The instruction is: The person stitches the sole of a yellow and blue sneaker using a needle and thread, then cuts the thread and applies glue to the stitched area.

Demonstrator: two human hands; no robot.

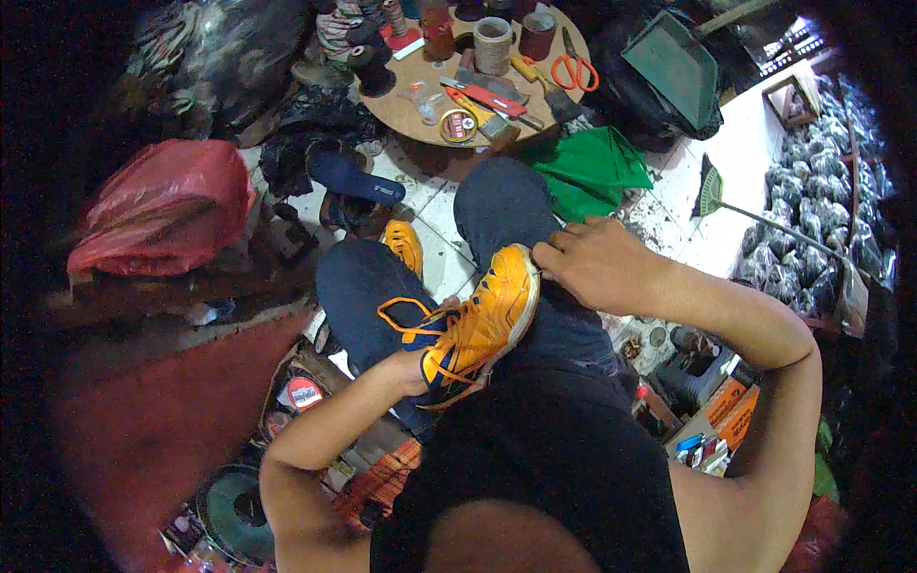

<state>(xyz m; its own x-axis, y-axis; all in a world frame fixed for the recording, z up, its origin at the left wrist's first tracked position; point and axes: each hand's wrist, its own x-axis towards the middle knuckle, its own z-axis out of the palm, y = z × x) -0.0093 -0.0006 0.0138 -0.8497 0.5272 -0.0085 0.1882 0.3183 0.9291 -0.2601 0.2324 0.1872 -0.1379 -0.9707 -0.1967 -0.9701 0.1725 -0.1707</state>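
Working on the toe end of an orange shoe (495, 301) right now, from the look of it. It's up on the lap, over the thighs, toe pointing away and sole edge turned to the right. Left hand (413, 371) has hold of it around the heel end, though most of those fingers are hidden, so can't tell how tight the grip is. Right hand (600, 258) has its fingertips bunched close together at the toe edge; can't make out whether there's a thread or anything between them. My guess is it's fiddly work along the sole seam, so the next move wants a firm left hold and small, careful right fingertips. Scissors (575, 74) are over on the table (394, 107), out front.
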